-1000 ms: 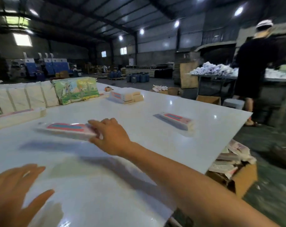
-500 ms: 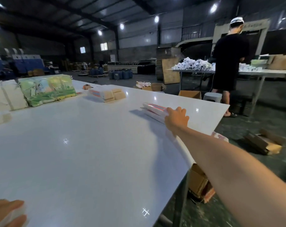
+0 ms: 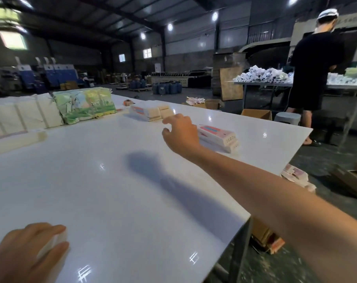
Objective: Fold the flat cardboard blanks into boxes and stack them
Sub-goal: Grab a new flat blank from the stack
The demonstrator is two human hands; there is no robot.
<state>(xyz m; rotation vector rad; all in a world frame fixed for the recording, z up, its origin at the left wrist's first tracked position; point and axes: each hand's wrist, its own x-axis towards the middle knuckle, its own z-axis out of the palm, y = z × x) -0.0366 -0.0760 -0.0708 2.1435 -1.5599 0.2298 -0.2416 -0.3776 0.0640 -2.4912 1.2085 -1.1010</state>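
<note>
Two folded white boxes with pink-and-blue print (image 3: 218, 135) lie stacked toward the far right of the white table (image 3: 120, 190). My right hand (image 3: 180, 132) hovers just left of that stack, fingers loosely curled, holding nothing. At the bottom left, my left hand (image 3: 24, 256) pinches a white cardboard piece (image 3: 54, 241) between thumb and fingers, low over the table. A pile of flat blanks (image 3: 150, 112) lies farther back, beyond my right hand. Much of the white piece is hidden by my fingers.
Wrapped white bundles (image 3: 24, 117) and a green-printed pack (image 3: 85, 105) line the table's far left, with a flat white pile (image 3: 16, 139) in front. An open carton of blanks (image 3: 296, 176) sits below the right edge. A person (image 3: 314, 68) stands at another table behind.
My right hand has let go of the box it set on the other one and drawn back to the left. My left hand has come further into view holding the white piece.
</note>
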